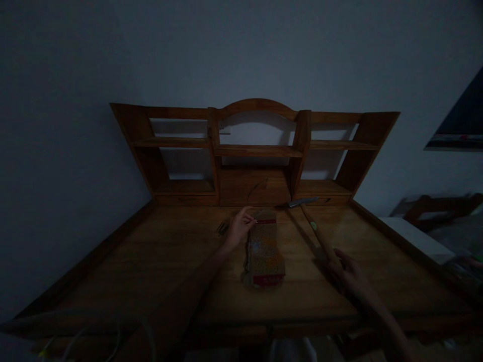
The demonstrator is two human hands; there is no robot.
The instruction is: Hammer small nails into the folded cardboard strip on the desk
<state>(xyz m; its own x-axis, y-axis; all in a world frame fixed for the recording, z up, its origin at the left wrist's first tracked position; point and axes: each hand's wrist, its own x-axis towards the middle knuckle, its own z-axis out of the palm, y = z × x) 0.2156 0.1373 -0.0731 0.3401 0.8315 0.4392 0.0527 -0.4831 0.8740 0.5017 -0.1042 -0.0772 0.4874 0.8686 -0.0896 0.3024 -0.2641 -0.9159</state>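
Note:
A dim wooden desk (151,261) lies under me. My right hand (349,274) is closed round the wooden handle of a hammer (315,231), whose metal head points toward the back of the desk. My left hand (239,226) reaches forward with its fingers pinched at the top edge of a patterned block (264,249) lying on the desk; it seems to pinch a thin thing, too small to name. Several small dark items (222,228) lie just left of that hand.
A wooden hutch with shelves (256,150) stands along the desk's back edge against a pale wall. A raised rim runs down both desk sides. White cables (86,342) lie at the near left. Furniture and clutter (437,216) stand to the right.

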